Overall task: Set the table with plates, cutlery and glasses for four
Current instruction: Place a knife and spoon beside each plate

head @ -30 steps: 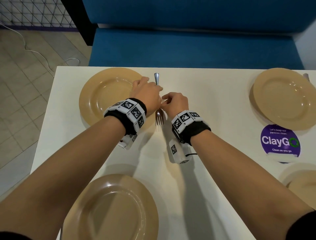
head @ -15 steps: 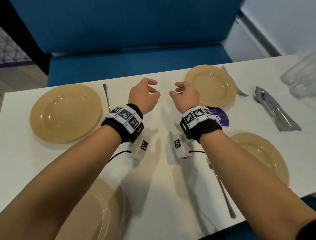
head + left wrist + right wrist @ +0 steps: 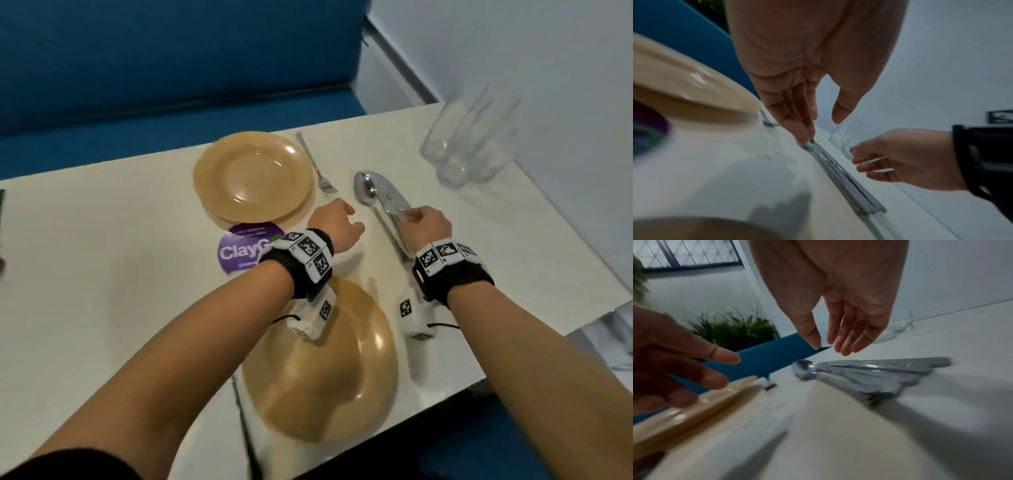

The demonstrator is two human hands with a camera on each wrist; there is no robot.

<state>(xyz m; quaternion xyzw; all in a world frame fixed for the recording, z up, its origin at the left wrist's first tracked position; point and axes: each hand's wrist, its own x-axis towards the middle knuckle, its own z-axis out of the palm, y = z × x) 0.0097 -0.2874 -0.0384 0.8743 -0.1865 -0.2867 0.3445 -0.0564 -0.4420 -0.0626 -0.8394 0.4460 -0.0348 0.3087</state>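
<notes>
A pile of steel cutlery point(image 3: 383, 205) with a spoon on top lies on the white table point(image 3: 120, 291), right of the far tan plate point(image 3: 253, 178). My right hand point(image 3: 409, 216) hovers just over the pile with relaxed fingers and holds nothing; the right wrist view shows the right hand point(image 3: 826, 348) above the cutlery point(image 3: 875, 374). My left hand point(image 3: 356, 217) is open beside the pile's spoon end, empty. The left hand point(image 3: 822, 129) points down near the cutlery point(image 3: 844, 183). A near tan plate point(image 3: 329, 370) lies under my wrists.
A fork point(image 3: 317, 168) lies right of the far plate, and another utensil point(image 3: 243, 421) lies left of the near plate. Several clear glasses point(image 3: 469, 144) stand at the far right by the wall. A purple sticker point(image 3: 236, 253) sits between the plates. A blue bench point(image 3: 171, 85) runs behind the table.
Both hands let go of the fork beside the far left plate and moved right across the table to the cutlery pile. The view swung right with them.
</notes>
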